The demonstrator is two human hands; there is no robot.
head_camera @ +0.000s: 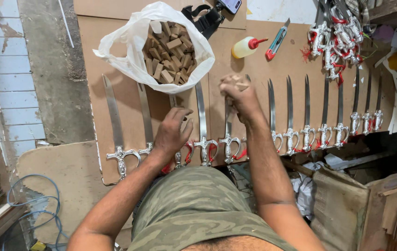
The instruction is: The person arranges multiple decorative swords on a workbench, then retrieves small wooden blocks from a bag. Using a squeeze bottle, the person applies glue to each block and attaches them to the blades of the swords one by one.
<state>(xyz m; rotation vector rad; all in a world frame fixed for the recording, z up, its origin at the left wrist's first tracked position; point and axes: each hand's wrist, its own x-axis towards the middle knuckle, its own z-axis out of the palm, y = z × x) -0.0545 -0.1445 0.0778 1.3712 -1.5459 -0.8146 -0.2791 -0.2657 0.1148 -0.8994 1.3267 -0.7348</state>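
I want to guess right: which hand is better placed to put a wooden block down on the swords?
Probably the right hand: it seems to pinch a small wooden block above the swords. The left hand rests flat on a blade.

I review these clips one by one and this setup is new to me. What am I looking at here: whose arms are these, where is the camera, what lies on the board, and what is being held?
The single picture comes from a camera on a person's head, looking down at their own bare arms. The work surface is a brown board bearing a row of small curved swords with silvery hilts. The left hand rests on one sword in the row. The right hand is closed in a fist, gripping what looks like a small wooden block. Behind sit a white plastic bag full of such blocks, a yellow squeeze bottle with a red tip, a utility knife, and a heap of hilts.
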